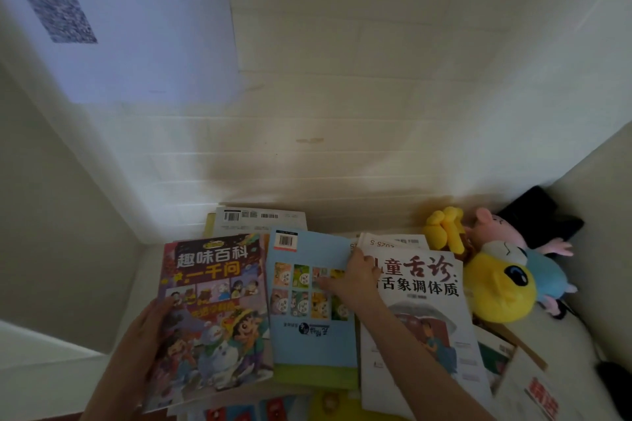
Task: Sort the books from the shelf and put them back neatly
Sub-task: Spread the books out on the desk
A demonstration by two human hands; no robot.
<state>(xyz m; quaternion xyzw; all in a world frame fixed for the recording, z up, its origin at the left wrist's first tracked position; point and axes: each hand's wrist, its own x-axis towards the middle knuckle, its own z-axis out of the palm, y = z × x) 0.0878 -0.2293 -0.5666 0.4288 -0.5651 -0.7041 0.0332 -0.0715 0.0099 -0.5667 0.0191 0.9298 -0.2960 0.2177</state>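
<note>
Several books lie spread flat on a white surface. My left hand grips the left edge of a colourful cartoon book, thumb on its cover. A light blue book lies face down in the middle, a barcode at its top. My right hand rests across the blue book's right edge, thumb on its cover and fingers curled at the corner of a white book with large printed characters. More books lie behind and underneath.
Plush toys, a yellow and blue one and a pink one, sit at the right against a white cushion. A white panelled wall rises behind, with a printed sheet on the left panel. More papers lie at lower right.
</note>
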